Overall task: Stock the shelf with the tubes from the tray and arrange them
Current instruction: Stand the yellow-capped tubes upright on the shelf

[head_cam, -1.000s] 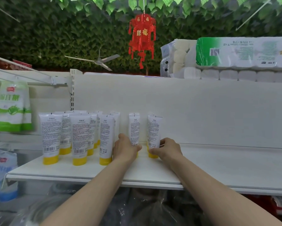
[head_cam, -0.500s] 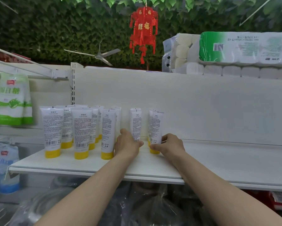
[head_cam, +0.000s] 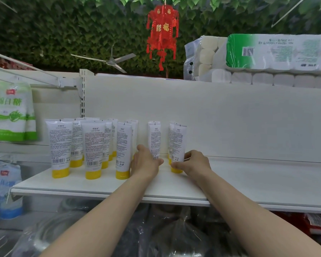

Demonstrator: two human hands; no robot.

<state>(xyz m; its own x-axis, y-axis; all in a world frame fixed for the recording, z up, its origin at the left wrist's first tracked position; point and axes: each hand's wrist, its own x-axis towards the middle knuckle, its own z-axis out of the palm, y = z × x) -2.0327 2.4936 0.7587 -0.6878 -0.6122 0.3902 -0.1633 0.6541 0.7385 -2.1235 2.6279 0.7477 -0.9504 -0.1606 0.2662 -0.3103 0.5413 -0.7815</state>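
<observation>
Several white tubes with yellow caps stand cap-down in rows on the white shelf, the nearest at the left front. My left hand grips the base of one tube standing right of the rows. My right hand pinches the yellow cap end of the rightmost tube, with another tube close behind it. The tray is out of view.
The shelf's white back panel rises behind the tubes. Toilet roll packs lie on top of it. Green and white bags hang at the left. Plastic-wrapped goods sit under the shelf. A red lantern hangs overhead.
Both hands keep hold of the same two tubes at their bases. My view has tilted slightly, so the scene sits a little differently in frame.
</observation>
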